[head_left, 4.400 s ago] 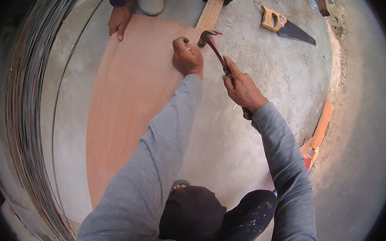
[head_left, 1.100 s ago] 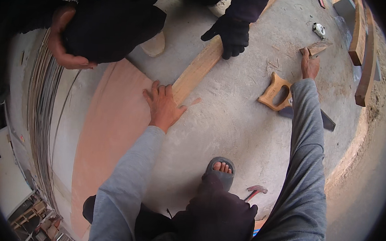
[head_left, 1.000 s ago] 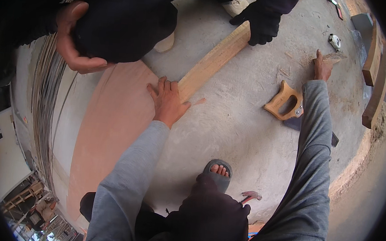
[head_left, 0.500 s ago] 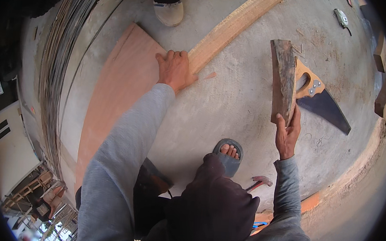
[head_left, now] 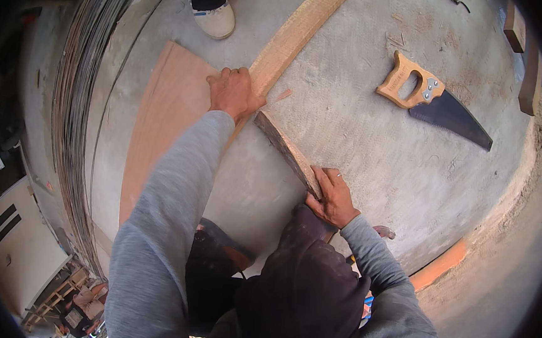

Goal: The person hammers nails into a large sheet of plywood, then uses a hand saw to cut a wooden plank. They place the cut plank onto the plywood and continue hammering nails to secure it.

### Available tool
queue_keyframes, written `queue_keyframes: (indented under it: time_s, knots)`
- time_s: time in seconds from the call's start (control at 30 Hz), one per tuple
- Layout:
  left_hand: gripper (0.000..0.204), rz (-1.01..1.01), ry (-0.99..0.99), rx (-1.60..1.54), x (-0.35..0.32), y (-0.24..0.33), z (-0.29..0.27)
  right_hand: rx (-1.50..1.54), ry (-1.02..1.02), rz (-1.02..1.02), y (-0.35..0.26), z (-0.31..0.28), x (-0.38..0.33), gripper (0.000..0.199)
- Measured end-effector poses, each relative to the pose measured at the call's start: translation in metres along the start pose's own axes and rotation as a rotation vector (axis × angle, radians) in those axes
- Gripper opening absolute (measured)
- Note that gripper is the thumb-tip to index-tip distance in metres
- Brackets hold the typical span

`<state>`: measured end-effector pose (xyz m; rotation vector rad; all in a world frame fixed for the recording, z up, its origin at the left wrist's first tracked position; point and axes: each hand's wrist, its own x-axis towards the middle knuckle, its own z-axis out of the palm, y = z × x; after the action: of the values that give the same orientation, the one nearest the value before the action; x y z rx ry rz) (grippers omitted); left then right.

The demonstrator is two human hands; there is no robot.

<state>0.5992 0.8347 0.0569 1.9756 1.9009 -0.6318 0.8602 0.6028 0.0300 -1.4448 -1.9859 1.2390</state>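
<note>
A: The rough wood offcut (head_left: 289, 154) has swung from beside the handsaw (head_left: 436, 99) toward the plywood's (head_left: 168, 111) right edge, right hand (head_left: 334, 197) pinching its near end.
B: The left hand (head_left: 232, 93)?
A: Bent over plank (head_left: 294, 39) and plywood, grip unclear; probably steadying both.

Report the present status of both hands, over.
Left hand on long wooden plank. Right hand gripping short wood piece. Handsaw lying apart, to the right.

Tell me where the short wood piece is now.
In the head view, the short wood piece is central, lower left of the handsaw, its upper end near the long plank, lower end in the right grip.
</note>
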Motion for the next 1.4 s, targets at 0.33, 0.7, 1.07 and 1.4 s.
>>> queue_keyframes:
  time_s: [0.33,0.7,1.07,1.4]
  knots:
    - [0.075,0.041,0.230,0.059,0.002,0.015,0.012,-0.037,-0.043,-0.089,0.008,-0.001,0.012,0.071]
    - [0.068,0.003,0.192,-0.180,0.004,0.010,-0.023,-0.092,-0.101,0.015,-0.021,0.019,0.041,0.071]
    - [0.069,0.117,0.392,-0.392,-0.024,-0.017,-0.038,-0.059,0.374,-0.200,-0.002,-0.001,0.131,0.056]
    - [0.060,-0.369,0.884,-0.635,-0.079,-0.081,0.063,0.151,0.917,0.708,0.120,-0.100,0.117,0.061]
